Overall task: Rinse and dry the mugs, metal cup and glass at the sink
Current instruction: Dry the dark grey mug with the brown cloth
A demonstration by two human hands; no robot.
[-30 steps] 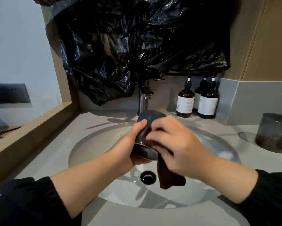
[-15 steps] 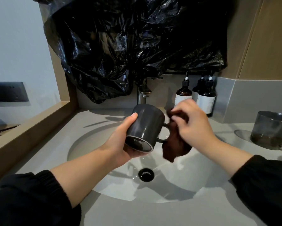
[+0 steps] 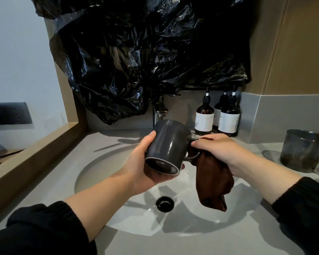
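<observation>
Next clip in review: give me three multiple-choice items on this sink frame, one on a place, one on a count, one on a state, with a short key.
1. Where is the brown cloth?
A. On the counter
B. In the right hand, at the mug's handle
C. In the basin

2. How many pump bottles stand behind the sink?
A. One
B. Three
C. Five

3. How is the dark mug held?
A. Tipped, base toward the camera
B. Upright on the counter
C. Under running water

Key: 1 B, the cloth hangs from the fingers beside the handle. 2 B, three pump tops show. 3 A, the left hand grips it and its base ring faces us; no water is seen running.
</observation>
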